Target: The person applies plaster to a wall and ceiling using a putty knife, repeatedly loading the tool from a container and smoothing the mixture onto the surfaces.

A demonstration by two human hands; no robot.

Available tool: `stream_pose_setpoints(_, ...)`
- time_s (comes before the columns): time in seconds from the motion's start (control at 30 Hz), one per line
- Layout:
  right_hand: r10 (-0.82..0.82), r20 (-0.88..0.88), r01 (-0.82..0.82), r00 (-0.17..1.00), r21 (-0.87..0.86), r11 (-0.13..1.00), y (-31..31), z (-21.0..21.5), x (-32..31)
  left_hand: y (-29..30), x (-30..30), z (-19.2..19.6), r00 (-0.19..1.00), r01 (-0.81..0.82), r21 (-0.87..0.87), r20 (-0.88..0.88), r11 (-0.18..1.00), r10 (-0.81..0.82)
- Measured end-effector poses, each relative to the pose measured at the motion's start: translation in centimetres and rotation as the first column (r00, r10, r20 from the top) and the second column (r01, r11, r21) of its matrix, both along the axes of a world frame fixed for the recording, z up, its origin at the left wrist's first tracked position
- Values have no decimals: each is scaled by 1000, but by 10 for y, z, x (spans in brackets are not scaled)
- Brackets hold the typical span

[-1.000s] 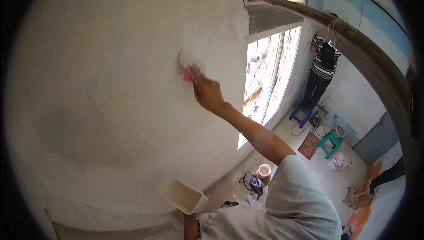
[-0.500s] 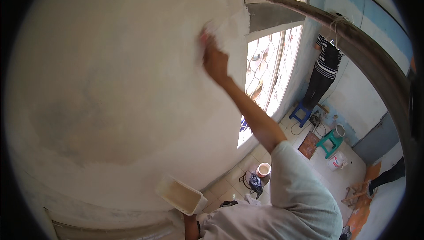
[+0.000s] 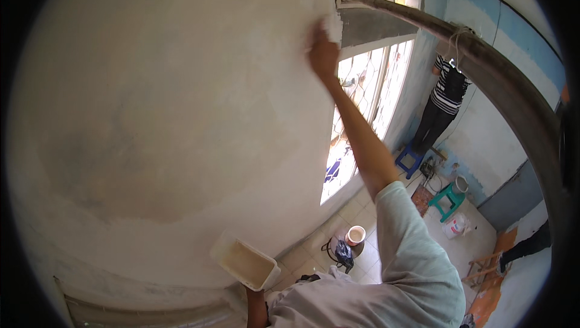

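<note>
A pale, worn wall (image 3: 181,122) fills the left and middle of the view. High on it, beside the window, my right hand (image 3: 323,55) is raised on an outstretched arm, its fingers closed round something small that motion blur hides. Lower down, close to the wall, a white rectangular plastic tub (image 3: 273,272) is tilted, with a beige layer inside. My left hand (image 3: 255,296) holds this tub from below; the tub covers most of its fingers.
A barred window (image 3: 362,110) adjoins the wall. A thick brown pole (image 3: 423,17) crosses the upper right. Below stand an open paint bucket (image 3: 355,235), a green stool (image 3: 448,201) and a white pail (image 3: 457,225). Another person (image 3: 448,92) stands on a blue stool (image 3: 411,157); another's leg (image 3: 525,246) shows at right.
My right hand has swept right and slightly up along the wall, toward the window frame. The tub in my left hand has barely shifted.
</note>
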State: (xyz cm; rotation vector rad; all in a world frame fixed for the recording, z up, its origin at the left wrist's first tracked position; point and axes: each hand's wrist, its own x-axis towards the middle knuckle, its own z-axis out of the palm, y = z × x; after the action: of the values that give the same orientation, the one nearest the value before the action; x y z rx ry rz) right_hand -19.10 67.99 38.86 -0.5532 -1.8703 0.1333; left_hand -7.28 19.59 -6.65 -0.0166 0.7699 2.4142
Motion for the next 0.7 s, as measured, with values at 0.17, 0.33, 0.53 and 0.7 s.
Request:
stream_pose_setpoints(0.17,308,196,-334,931,119,935,-138,-30,2,2,0,6,1000,-9,12,-6,1000,9)
stream_pose_setpoints(0.33,585,32,-586,810,74,807,-92,-61,52,-3,-10,12,999,-32,22,-33,999,33)
stream_pose_setpoints(0.53,130,-368,-104,921,92,990,39,14,38,8,-17,19,996,21,79,-86,997,-14)
stream_pose_setpoints(0.7,175,-118,-159,977,132,978,-90,-49,-29,-9,-27,6,992,20,79,-130,997,-10)
